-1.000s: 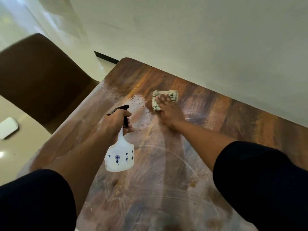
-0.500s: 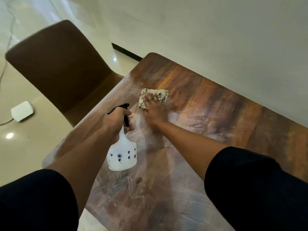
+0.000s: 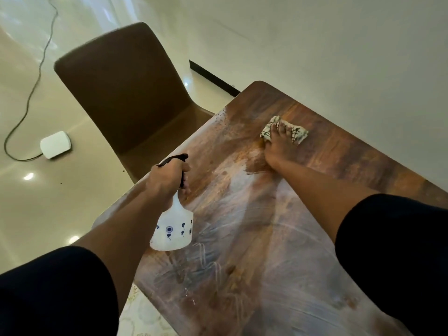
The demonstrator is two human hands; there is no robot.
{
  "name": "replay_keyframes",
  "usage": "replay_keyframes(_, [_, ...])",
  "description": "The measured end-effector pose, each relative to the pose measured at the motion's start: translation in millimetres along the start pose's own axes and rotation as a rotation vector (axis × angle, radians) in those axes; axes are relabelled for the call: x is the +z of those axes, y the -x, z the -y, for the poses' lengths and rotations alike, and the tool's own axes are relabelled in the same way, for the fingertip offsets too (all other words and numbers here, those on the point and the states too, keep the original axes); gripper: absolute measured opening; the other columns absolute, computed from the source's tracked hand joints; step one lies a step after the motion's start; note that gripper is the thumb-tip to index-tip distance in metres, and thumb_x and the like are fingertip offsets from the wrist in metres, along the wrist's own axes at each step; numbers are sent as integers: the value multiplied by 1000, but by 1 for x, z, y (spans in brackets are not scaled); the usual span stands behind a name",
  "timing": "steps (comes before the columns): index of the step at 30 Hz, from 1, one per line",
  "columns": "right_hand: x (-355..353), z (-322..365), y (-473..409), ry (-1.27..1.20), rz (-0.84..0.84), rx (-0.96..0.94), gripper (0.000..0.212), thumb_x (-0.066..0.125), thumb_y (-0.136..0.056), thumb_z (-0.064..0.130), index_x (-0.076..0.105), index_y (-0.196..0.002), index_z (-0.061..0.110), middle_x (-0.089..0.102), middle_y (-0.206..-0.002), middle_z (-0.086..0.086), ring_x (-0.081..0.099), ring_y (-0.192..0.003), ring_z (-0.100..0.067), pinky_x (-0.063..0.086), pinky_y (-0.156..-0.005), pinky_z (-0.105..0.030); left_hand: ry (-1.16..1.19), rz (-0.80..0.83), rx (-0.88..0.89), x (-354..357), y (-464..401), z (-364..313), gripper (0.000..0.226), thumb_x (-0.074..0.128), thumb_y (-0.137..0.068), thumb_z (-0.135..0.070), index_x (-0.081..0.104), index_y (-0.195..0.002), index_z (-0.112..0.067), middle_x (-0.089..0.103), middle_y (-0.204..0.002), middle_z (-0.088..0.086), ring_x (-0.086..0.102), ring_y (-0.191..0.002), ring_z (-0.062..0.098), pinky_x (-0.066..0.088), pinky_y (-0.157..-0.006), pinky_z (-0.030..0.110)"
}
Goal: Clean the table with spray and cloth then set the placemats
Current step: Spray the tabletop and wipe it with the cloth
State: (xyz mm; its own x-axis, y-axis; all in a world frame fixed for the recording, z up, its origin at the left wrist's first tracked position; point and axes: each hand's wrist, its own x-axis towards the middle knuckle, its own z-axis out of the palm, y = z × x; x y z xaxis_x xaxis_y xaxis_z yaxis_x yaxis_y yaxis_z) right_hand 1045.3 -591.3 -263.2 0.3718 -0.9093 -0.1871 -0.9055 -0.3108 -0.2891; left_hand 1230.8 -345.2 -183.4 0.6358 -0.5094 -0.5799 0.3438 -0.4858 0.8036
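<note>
cloth [image 3: 283,132] — soft, limp, bunched at the surface's [image 3: 363,166] far corner under the right hand [image 3: 278,149], fingers spread flat, pressing. likely slides easily on wet streaks. left hand [image 3: 167,180] fingers clamped round spray bottle [image 3: 173,229] neck — light plastic, held above the surface.

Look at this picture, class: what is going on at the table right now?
A person is cleaning a brown wooden table. The right hand presses a folded white checked cloth flat against the far part of the tabletop, near the wall. The left hand grips a white plastic spray bottle with blue flower prints by its black trigger, held just above the table. Wet streaks cover the near surface. No placemats are laid on the visible tabletop.
</note>
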Motion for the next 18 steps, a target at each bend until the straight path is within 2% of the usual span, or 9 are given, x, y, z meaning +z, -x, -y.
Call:
replay_keyframes(4, [3,33,-11,26,0,6,64,40,-109,33,12,-166,23,-3,-174,-1,-2,-160,-26,14,-125,-56,-18,-40,11,-8,-5,5,39,64,-94,-6,72,-129,-18,53,-63,5,48,-52,17,45,-49,32])
replay_keyframes(7, [11,66,-18,61,59,-111,65,38,-110,36,6,-166,28,-6,-173,1,-4,-160,-27,15,-126,-56,-32,15,-11,-16,-5,0,15,64,-94,-7,74,-103,-14,58,-61,8,56,-46,21,48,-58,37])
replay_keyframes(9, [21,92,-13,109,67,-232,65,35,-109,37,5,-165,29,-3,-173,0,-3,-159,-27,14,-127,-56,-34,15,-33,-21,-9,-2,10,65,-94,-9,71,-90,-14,59,-62,10,58,-45,21,51,-65,41])
replay_keyframes(11, [34,114,1,157,68,-384,64,31,-108,38,5,-166,26,0,-173,-2,-3,-160,-27,10,-127,-54,-11,-5,-33,-22,-14,-2,7,66,-94,-8,73,-93,-9,59,-58,8,59,-44,19,57,-67,43])
replay_keyframes(14, [46,129,22,153,79,-595,63,30,-107,41,12,-166,26,5,-173,2,0,-160,-23,8,-128,-52,-29,-37,-24,-21,-23,-2,21,67,-91,-9,73,-107,3,59,-58,8,60,-45,20,60,-72,48])
replay_keyframes(16, [47,123,22,137,72,-737,65,30,-102,43,21,-164,27,12,-172,4,7,-160,-19,11,-127,-50,-33,-46,-30,-19,-29,-5,30,68,-90,-10,69,-117,5,60,-61,9,62,-50,23,58,-59,39])
replay_keyframes(18, [43,110,8,177,93,-849,67,26,-99,44,21,-164,28,14,-172,4,8,-159,-16,12,-127,-48,-30,-35,-44,-18,-32,-9,37,68,-91,-11,65,-123,6,62,-64,10,63,-59,27,52,-45,28])
